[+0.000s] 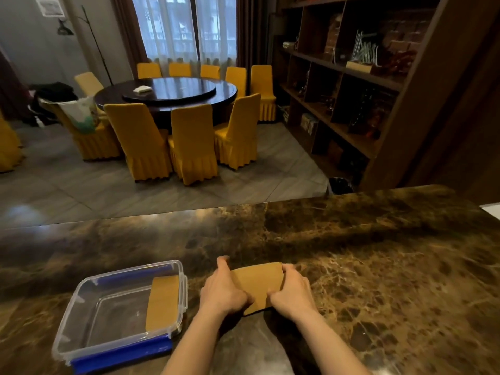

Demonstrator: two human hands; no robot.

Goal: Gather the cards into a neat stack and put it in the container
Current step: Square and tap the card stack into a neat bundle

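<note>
A stack of tan cards (259,285) lies on the dark marble counter (378,253), squeezed between both hands. My left hand (224,290) grips its left side and my right hand (293,289) grips its right side. To the left stands a clear plastic container (89,331) with blue clips. Another tan card stack (163,301) rests inside it against the right wall.
The counter's far edge runs across the middle of the view, with the floor beyond. A white object (493,209) peeks in at the right edge. A round table with yellow chairs (167,93) and a wooden shelf unit (351,77) stand far behind.
</note>
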